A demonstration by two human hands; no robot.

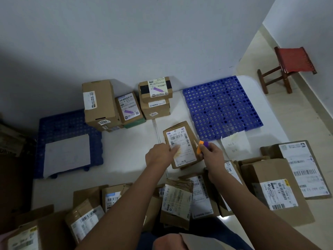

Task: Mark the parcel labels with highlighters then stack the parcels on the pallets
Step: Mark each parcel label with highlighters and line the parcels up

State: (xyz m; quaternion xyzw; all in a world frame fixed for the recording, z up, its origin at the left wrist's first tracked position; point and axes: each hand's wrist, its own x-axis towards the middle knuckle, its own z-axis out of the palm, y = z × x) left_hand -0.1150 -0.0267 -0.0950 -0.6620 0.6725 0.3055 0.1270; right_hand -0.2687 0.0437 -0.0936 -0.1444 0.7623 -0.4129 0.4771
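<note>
**Camera setup: single head view**

One wide-angle head camera, looking forward and steeply down from above. Forearms enter from bottom edge; floor fills centre frame, wall (144,33) across the top. Edges bend outward. No second view

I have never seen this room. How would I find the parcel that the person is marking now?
Start at the bare blue pallet by the wall on the right. Just off its near-left corner, one flat brown parcel lies alone on the white floor, between the two hands. Unlike the stacked boxes behind, its label shows a yellow mark, not purple.
</note>
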